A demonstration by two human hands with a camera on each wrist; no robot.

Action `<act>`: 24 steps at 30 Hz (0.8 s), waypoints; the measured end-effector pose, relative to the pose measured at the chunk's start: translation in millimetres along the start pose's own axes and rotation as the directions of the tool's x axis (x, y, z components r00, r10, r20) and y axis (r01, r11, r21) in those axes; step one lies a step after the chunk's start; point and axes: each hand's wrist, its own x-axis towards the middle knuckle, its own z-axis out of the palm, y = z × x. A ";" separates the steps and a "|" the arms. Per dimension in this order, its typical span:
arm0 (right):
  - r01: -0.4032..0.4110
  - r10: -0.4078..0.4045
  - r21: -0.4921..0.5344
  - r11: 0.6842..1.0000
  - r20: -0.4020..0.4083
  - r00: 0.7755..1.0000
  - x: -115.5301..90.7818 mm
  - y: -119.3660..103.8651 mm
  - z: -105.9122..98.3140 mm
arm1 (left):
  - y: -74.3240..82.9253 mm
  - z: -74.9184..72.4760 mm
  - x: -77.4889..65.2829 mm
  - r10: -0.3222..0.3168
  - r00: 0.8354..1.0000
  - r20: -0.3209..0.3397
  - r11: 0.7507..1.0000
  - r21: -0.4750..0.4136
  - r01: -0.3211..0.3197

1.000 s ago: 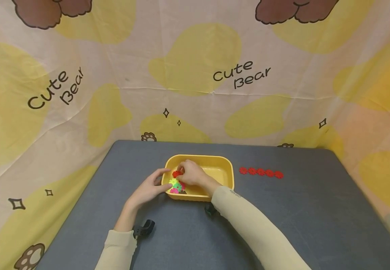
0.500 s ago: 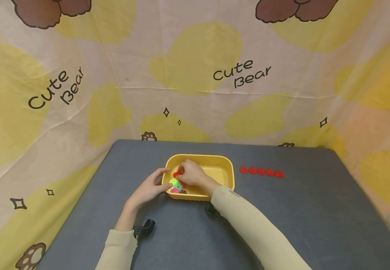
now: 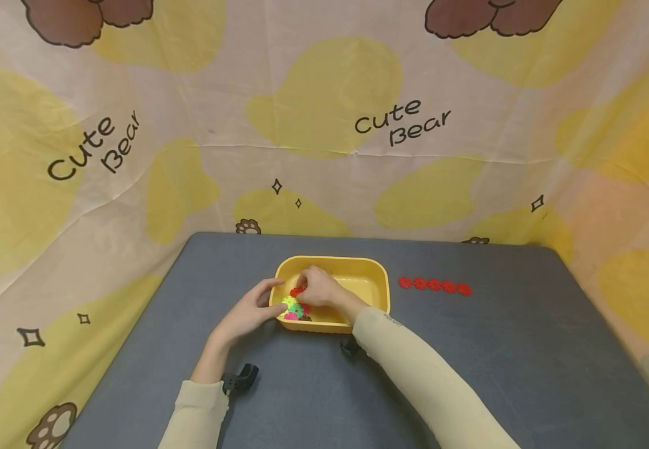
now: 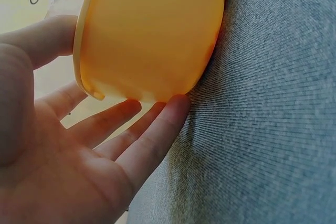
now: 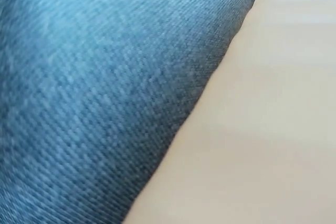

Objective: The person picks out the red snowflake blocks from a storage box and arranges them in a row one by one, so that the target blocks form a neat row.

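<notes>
The left hand (image 3: pixel 248 310) is gripping the yellow tray (image 3: pixel 366 288) by its left end. Inside, a red piece (image 3: pixel 296 291) is sitting in the pinch of the right hand (image 3: pixel 320 289) — left of its palm — while the red row (image 3: pixel 434 285) is running sideways beyond the tray's right wall.

Hands (image 3: pixel 320 288) at yellow tub (image 3: pixel 368 288), red discs (image 3: pixel 434 285)

A pale cloth (image 3: pixel 307 22) fills the upper part of the frame, with yellow patches (image 3: pixel 335 87), the words "Cute Bear" (image 3: pixel 403 123) and, at the top edge, brown cartoon feet (image 3: pixel 68 22). In the lower centre stands a grey-blue table (image 3: pixel 526 349) with rounded far corners.
</notes>
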 end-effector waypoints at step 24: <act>0.046 -0.038 0.185 0.982 -0.044 0.998 -23.6 12.0 -29.4 | -1.2 0.3 1.2 0.002 1.000 -0.010 0.999 0.033 -0.001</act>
